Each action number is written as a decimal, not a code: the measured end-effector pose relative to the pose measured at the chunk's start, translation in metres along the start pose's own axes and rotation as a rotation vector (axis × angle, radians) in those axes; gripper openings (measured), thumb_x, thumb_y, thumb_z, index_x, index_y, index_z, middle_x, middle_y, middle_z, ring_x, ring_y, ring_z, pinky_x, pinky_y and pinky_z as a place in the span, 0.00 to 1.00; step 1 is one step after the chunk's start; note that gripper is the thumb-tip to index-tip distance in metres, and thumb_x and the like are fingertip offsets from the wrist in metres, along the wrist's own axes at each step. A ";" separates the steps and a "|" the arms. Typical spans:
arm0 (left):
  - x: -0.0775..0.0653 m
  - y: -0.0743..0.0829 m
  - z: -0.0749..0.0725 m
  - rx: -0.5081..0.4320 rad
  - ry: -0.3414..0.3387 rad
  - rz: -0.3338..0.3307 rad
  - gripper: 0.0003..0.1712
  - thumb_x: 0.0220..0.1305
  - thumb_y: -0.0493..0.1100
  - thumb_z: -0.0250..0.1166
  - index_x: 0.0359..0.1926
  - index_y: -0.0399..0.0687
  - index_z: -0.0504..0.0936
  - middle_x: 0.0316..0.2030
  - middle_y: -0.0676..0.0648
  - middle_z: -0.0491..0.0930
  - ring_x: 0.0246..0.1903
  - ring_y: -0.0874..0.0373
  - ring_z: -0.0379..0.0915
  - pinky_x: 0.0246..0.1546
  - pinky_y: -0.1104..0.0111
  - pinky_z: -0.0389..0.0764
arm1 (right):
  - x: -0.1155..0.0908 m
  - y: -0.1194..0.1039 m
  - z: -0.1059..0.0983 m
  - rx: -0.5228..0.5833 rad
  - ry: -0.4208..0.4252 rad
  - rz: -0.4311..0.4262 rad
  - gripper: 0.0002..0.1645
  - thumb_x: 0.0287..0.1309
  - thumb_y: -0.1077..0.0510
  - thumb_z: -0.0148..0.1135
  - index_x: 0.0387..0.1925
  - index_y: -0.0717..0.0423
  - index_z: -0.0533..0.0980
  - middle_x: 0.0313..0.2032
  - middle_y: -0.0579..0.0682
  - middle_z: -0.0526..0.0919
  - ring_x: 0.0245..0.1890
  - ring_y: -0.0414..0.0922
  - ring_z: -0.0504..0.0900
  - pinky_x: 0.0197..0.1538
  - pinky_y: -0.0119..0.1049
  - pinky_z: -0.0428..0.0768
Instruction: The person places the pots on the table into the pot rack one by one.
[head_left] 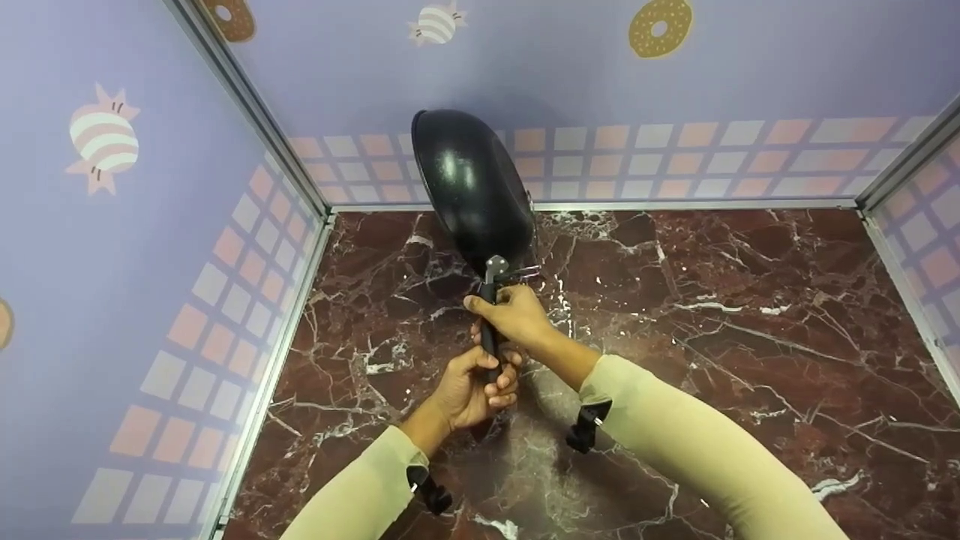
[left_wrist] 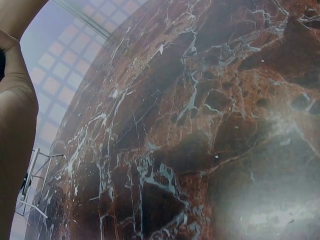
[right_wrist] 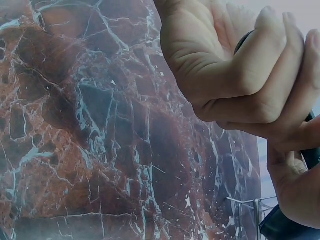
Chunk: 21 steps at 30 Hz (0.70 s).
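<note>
A deep black wok [head_left: 472, 180] is held tipped on its side in the head view, its dark outer surface showing and its inside hidden. My left hand [head_left: 476, 386] grips the end of the black handle [head_left: 489, 341]. Farther up, near the metal joint, my right hand [head_left: 521, 315] holds the same handle with the thumb laid over it. Behind the wok, partly covered by it, a thin metal wire rack [head_left: 529, 271] shows. The right wrist view has curled fingers around the handle and a dark part of the wok [right_wrist: 285, 226] at the lower right.
Dark red marbled tabletop [head_left: 750, 360] spreads beneath both hands. A patterned back wall [head_left: 585, 82] rises close behind the wok, and a side wall [head_left: 82, 247] stands on the left. The wire rack [left_wrist: 41, 182] shows at the left wrist view's lower left.
</note>
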<state>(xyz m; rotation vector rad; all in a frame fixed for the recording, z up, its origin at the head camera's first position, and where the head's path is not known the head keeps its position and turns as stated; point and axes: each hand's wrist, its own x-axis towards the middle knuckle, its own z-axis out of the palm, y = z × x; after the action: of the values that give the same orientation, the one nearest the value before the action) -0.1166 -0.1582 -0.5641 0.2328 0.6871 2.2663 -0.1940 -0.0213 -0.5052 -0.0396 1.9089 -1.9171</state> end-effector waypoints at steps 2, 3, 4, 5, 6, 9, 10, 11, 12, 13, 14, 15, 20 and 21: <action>-0.001 0.000 -0.001 0.019 0.006 -0.003 0.16 0.68 0.41 0.52 0.49 0.47 0.85 0.26 0.55 0.85 0.21 0.70 0.73 0.25 0.80 0.73 | -0.001 0.001 0.001 0.021 0.000 0.015 0.17 0.75 0.52 0.73 0.42 0.65 0.80 0.21 0.51 0.89 0.20 0.42 0.90 0.27 0.32 0.90; -0.001 0.000 -0.001 0.030 0.009 -0.006 0.17 0.69 0.40 0.50 0.49 0.47 0.84 0.26 0.56 0.85 0.21 0.70 0.73 0.25 0.80 0.73 | -0.001 0.001 0.002 0.035 -0.001 0.023 0.17 0.76 0.52 0.72 0.43 0.64 0.80 0.22 0.51 0.89 0.21 0.42 0.91 0.28 0.32 0.91; -0.001 0.001 -0.001 0.043 0.013 -0.008 0.18 0.69 0.39 0.48 0.49 0.47 0.84 0.26 0.56 0.85 0.20 0.70 0.73 0.24 0.80 0.73 | -0.002 0.002 0.003 0.053 0.000 0.033 0.16 0.76 0.52 0.72 0.43 0.63 0.79 0.22 0.52 0.89 0.21 0.43 0.91 0.29 0.33 0.91; -0.001 0.001 -0.001 0.058 0.017 -0.011 0.19 0.70 0.39 0.47 0.49 0.47 0.84 0.26 0.56 0.85 0.20 0.70 0.73 0.24 0.79 0.73 | -0.002 0.002 0.004 0.070 -0.002 0.041 0.16 0.77 0.52 0.71 0.43 0.62 0.79 0.22 0.52 0.89 0.21 0.43 0.91 0.29 0.34 0.92; -0.001 0.001 0.000 0.072 0.020 -0.013 0.20 0.70 0.38 0.45 0.49 0.47 0.83 0.26 0.56 0.84 0.20 0.70 0.73 0.24 0.79 0.73 | -0.002 0.002 0.005 0.088 -0.005 0.050 0.16 0.78 0.52 0.69 0.44 0.63 0.78 0.22 0.51 0.89 0.21 0.42 0.91 0.29 0.34 0.92; 0.000 0.003 0.000 0.101 0.031 -0.023 0.21 0.71 0.38 0.42 0.49 0.47 0.82 0.25 0.56 0.84 0.19 0.70 0.71 0.23 0.78 0.72 | -0.003 0.002 0.005 0.144 -0.014 0.065 0.16 0.80 0.52 0.67 0.45 0.63 0.77 0.22 0.52 0.89 0.20 0.43 0.91 0.30 0.36 0.93; 0.000 0.003 -0.001 0.108 0.036 -0.024 0.21 0.71 0.38 0.42 0.49 0.47 0.82 0.25 0.56 0.84 0.19 0.70 0.71 0.23 0.78 0.73 | -0.003 0.003 0.005 0.150 -0.016 0.065 0.16 0.81 0.52 0.66 0.46 0.63 0.76 0.22 0.53 0.89 0.20 0.43 0.91 0.30 0.36 0.93; 0.001 0.003 -0.002 0.113 0.040 -0.027 0.21 0.71 0.38 0.42 0.49 0.47 0.81 0.25 0.55 0.84 0.19 0.70 0.71 0.23 0.78 0.73 | -0.003 0.004 0.005 0.151 -0.020 0.064 0.16 0.81 0.52 0.65 0.47 0.63 0.76 0.22 0.53 0.89 0.20 0.43 0.91 0.30 0.37 0.93; 0.001 0.003 -0.002 0.117 0.043 -0.030 0.21 0.71 0.38 0.42 0.49 0.47 0.81 0.25 0.55 0.84 0.19 0.70 0.71 0.24 0.78 0.73 | -0.003 0.004 0.004 0.144 -0.022 0.062 0.16 0.82 0.52 0.65 0.47 0.63 0.76 0.23 0.53 0.89 0.21 0.43 0.91 0.30 0.37 0.93; 0.001 0.002 -0.003 0.120 0.047 -0.032 0.21 0.71 0.37 0.41 0.49 0.47 0.81 0.25 0.55 0.84 0.20 0.69 0.71 0.24 0.77 0.73 | -0.003 0.005 0.004 0.136 -0.024 0.058 0.16 0.82 0.51 0.64 0.47 0.63 0.76 0.23 0.53 0.90 0.21 0.44 0.91 0.31 0.37 0.93; 0.002 0.002 -0.004 0.124 0.052 -0.036 0.21 0.70 0.37 0.41 0.49 0.46 0.81 0.25 0.55 0.84 0.20 0.69 0.72 0.24 0.77 0.74 | -0.003 0.006 0.003 0.126 -0.026 0.057 0.16 0.82 0.51 0.64 0.48 0.63 0.76 0.23 0.53 0.90 0.21 0.44 0.91 0.31 0.38 0.93; 0.002 0.002 -0.005 0.129 0.057 -0.039 0.21 0.70 0.37 0.41 0.50 0.46 0.80 0.26 0.55 0.85 0.20 0.69 0.72 0.25 0.77 0.74 | -0.003 0.007 0.003 0.118 -0.027 0.055 0.17 0.82 0.51 0.64 0.48 0.63 0.76 0.24 0.53 0.90 0.21 0.44 0.91 0.31 0.38 0.94; 0.005 -0.001 -0.008 0.191 0.104 -0.059 0.22 0.70 0.37 0.40 0.50 0.45 0.80 0.28 0.53 0.86 0.21 0.67 0.72 0.27 0.75 0.75 | -0.001 0.012 0.002 0.138 -0.029 0.059 0.16 0.83 0.51 0.63 0.48 0.63 0.75 0.23 0.53 0.89 0.20 0.44 0.91 0.29 0.37 0.93; 0.006 -0.001 -0.008 0.208 0.120 -0.063 0.21 0.70 0.37 0.40 0.50 0.45 0.80 0.29 0.53 0.86 0.22 0.66 0.72 0.28 0.75 0.75 | 0.000 0.013 0.002 0.152 -0.030 0.063 0.16 0.83 0.52 0.63 0.48 0.63 0.75 0.23 0.53 0.89 0.20 0.44 0.90 0.28 0.36 0.92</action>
<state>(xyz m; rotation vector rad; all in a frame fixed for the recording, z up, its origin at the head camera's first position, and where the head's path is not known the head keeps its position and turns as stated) -0.1229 -0.1568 -0.5720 0.1725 0.9814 2.1622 -0.1897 -0.0228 -0.5174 0.0360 1.7197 -2.0014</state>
